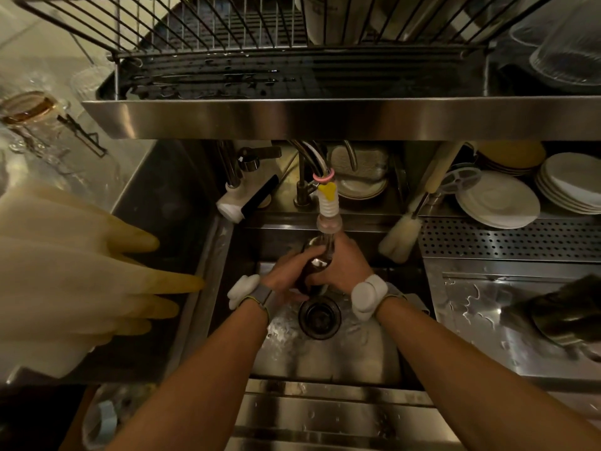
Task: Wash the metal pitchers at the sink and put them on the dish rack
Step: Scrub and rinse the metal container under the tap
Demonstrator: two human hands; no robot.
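Item 1: small dark metal pitcher (pixel 314 266), one, being held over the stainless steel sink (pixel 325 356), just above the round black drain (pixel 320 315) and directly under the white ribbed faucet nozzle with a yellow clip and pink ring (pixel 329 203). A clear column of water is falling into its mouth. Its body is mostly hidden by fingers; only the shiny rim and a dark flank are showing.

Item 2: left hand (pixel 284 276), fingers curling round the pitcher's left side and gripping it. Right hand (pixel 343 266), wrapping the right side and gripping likewise. Each wrist is wearing a grey band with a white device, two in all.

Item 3: steel wire dish rack (pixel 325 117), one, sitting above the sink, its dark tray wet with droplets. It is holding one white vessel (pixel 335 17), cut off by the frame's top edge, and clear glassware (pixel 569 43) at the right, blurred.

Item 4: white plates, lying under the rack at the right, in two stacks: one nearer (pixel 497 200), one at the edge (pixel 569 183); exact count unreadable.

Item 5: pale bottle brush (pixel 400 237), one, leaning at the sink's back right corner.

Item 6: pale rubber gloves with yellowed fingertips (pixel 81 271), draping at the left; number unclear.

Item 7: dark blurred object (pixel 559 315) lying on the wet right counter (pixel 471 320); identity uncertain.
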